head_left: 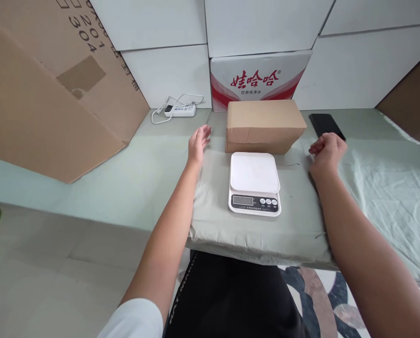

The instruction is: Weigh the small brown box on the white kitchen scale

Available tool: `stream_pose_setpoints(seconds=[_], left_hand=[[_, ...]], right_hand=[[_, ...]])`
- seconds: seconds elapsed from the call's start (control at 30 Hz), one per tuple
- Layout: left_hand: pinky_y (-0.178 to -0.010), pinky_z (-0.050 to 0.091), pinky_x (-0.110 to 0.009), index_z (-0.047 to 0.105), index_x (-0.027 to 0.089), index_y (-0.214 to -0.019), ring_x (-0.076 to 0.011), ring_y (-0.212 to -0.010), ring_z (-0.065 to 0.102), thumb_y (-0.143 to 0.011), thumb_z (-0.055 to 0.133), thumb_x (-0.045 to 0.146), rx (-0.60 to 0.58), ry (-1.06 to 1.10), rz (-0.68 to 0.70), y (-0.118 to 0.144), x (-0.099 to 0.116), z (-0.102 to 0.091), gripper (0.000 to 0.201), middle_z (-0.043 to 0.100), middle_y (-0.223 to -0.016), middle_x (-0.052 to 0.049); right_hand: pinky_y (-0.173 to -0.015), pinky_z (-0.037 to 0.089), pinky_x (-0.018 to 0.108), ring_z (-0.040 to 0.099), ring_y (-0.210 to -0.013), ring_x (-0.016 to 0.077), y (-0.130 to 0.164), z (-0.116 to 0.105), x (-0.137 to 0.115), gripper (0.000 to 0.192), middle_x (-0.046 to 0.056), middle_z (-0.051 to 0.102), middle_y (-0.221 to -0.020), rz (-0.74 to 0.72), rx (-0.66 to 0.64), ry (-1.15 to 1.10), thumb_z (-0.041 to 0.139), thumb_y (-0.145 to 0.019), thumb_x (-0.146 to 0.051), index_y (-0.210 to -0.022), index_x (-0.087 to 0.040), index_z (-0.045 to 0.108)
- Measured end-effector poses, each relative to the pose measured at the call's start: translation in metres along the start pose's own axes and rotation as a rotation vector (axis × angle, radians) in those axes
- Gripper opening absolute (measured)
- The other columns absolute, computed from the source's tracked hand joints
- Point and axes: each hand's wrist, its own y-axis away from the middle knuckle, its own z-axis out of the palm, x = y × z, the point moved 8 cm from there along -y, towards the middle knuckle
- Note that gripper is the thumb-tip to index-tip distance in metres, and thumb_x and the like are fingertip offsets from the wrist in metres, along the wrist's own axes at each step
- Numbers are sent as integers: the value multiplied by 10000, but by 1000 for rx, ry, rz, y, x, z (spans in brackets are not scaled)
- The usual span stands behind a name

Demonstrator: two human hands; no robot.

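Observation:
My left hand [198,144] is open at the left of a plain brown cardboard box [264,126], its fingers loosely extended and holding nothing. To the right of that box, my right hand [328,149] is closed, its fingers curled in, with nothing visible in them. It lies just in front of a black phone [326,126], overlapping its near end in the view. Between my forearms sits a white kitchen scale [254,174], with a blank display and several round buttons on its front panel. The scale's platform carries nothing. The brown box stands directly behind it.
A large printed cardboard carton [72,89] stands at the left. A white power strip [180,111] with a coiled cord lies at the back. A white-and-red carton [261,80] stands against stacked white boxes [164,70]. Pale green cloth [136,188] covers the table.

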Motion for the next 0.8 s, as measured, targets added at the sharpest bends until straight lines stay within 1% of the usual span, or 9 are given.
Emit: stream_pose_setpoints(seconds=[0.03,0.1,0.17,0.23,0.33,0.47,0.57,0.7,0.8], left_hand=[[-834,627,-284,694,235,-836,-222,-957,845,-1036,675,630,65,21,7,-1,5,-6,443,832,-915,-79],[-568,471,-219,501,233,-637,-125,-553,630,-1018,733,545,210,83,28,-2,14,-22,545,568,-583,20],[-459,284,-212,361,234,-602,-62,-419,356,-1008,758,444,328,165,37,-2,22,-37,605,344,-527,82],[-435,188,-226,310,233,-624,-46,-411,232,-1007,748,400,391,243,7,-2,26,-47,606,270,-549,99],[-419,154,-241,272,237,-658,-48,-410,182,-1012,712,430,397,347,-83,-1,23,-53,596,228,-555,103],[-407,136,-245,202,239,-677,-57,-400,142,-1037,617,427,399,503,-168,1,18,-59,581,156,-538,106],[-404,128,-250,138,240,-693,-67,-389,120,-1070,520,350,417,630,-218,2,15,-62,548,115,-516,101],[-394,137,-250,85,241,-726,-72,-379,105,-1082,477,276,418,722,-229,-1,14,-64,530,95,-492,98],[-386,146,-235,57,239,-756,-66,-373,103,-1113,431,287,373,676,-258,-7,10,-64,519,76,-490,98]], right_hand=[[-467,241,242,299,-465,82,1,-1,-3,306,-64,332,-482,-28,-6,6,617,-725,-205,-505,-236,407],[-473,189,267,250,-460,77,4,-3,-7,372,-64,296,-464,-78,-5,20,626,-743,-228,-477,-237,366],[-484,159,288,218,-450,74,6,-5,-11,412,-67,267,-456,-105,7,1,635,-761,-240,-470,-238,343],[-491,142,294,187,-453,69,7,-7,-14,454,-77,230,-473,-103,28,-45,661,-769,-250,-491,-238,302],[-493,105,283,174,-462,57,7,-5,-12,476,-88,210,-542,-1,20,-111,692,-755,-265,-550,-237,264],[-467,102,264,174,-461,47,10,11,1,394,-87,268,-621,272,-129,-182,681,-740,-283,-616,-232,311],[-457,104,256,174,-463,53,12,15,1,340,-83,271,-613,307,-177,-229,645,-727,-282,-610,-229,330],[-443,82,254,101,-479,77,9,7,0,459,-81,151,-562,309,-104,-255,625,-791,-286,-591,-228,216],[-411,104,244,69,-490,90,8,0,7,529,-88,91,-573,382,-29,-250,630,-881,-284,-632,-237,166]])
